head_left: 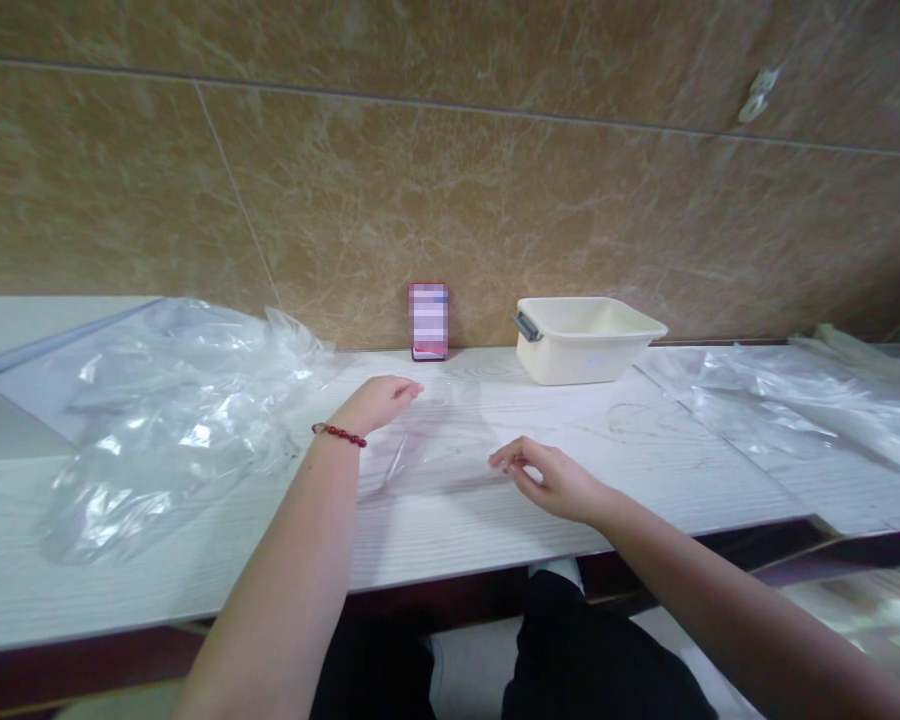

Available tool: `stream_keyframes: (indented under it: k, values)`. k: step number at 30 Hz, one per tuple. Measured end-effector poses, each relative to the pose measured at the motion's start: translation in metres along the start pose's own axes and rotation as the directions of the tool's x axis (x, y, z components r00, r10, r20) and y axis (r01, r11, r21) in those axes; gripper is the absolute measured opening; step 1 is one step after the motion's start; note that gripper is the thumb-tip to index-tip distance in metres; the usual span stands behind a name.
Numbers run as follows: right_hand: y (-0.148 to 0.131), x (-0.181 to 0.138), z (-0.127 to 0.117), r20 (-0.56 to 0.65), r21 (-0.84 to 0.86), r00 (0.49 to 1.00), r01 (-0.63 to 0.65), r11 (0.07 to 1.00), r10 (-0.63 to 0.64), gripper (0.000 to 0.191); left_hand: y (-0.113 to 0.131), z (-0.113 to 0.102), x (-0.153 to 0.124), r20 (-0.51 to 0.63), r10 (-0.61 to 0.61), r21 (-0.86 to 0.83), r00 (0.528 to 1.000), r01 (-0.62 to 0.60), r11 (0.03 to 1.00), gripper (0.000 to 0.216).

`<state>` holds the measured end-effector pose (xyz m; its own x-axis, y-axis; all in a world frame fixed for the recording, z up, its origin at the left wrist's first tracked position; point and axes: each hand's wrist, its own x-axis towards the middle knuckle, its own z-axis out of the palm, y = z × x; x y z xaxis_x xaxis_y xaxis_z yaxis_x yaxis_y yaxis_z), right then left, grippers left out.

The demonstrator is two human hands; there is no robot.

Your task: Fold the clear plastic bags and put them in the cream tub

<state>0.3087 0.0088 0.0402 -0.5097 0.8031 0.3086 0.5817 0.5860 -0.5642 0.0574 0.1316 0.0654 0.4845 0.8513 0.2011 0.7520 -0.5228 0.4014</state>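
Between my two hands stretches a thin clear plastic bag [429, 452], barely visible against the white table apart from a few glints and faint edges. My left hand [387, 402], with a red bead bracelet [339, 434] at the wrist, is closed at the bag's far left side, fingers together. On the right, thumb and forefinger of my right hand [551, 478] are pinched at the bag's near right edge. Exactly where the fingers meet the film is hard to see.
A large heap of clear plastic bags [187, 420] lies at the left, more clear plastic [802, 400] at the right. A cream plastic bin [581, 350] with a grey handle stands by the tiled wall [360, 200]. A phone [429, 322] leans there too. The white tabletop [450, 545] ends near my legs.
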Motion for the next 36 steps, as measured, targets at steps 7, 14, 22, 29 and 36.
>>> stream_keyframes:
  k: [7,14,22,29,36]
  values:
    - [-0.005,-0.001,-0.011,-0.038,0.082,0.998,-0.052,0.995,0.055,0.012,0.01,-0.003,-0.005,0.049,-0.018,-0.231,0.999,0.029,0.972,0.054]
    - [-0.001,-0.013,-0.018,-0.033,0.113,0.994,-0.098,0.989,0.102,0.006,0.018,0.0,-0.008,0.176,-0.033,-0.42,0.984,0.106,0.902,0.058]
    - [0.004,-0.009,-0.02,-0.033,0.417,0.98,-0.164,0.894,0.195,0.013,0.024,0.002,-0.007,0.317,0.058,-0.709,0.947,0.196,0.677,0.069]
    - [0.005,0.024,-0.026,0.033,0.587,0.935,-0.304,0.751,0.353,0.015,0.014,0.005,-0.006,0.452,0.187,-0.825,0.872,0.329,0.459,0.092]
    - [0.015,0.046,-0.025,0.088,0.547,0.874,-0.444,0.709,0.479,0.007,0.021,-0.016,-0.017,0.505,0.19,-0.731,0.842,0.301,0.612,0.069]
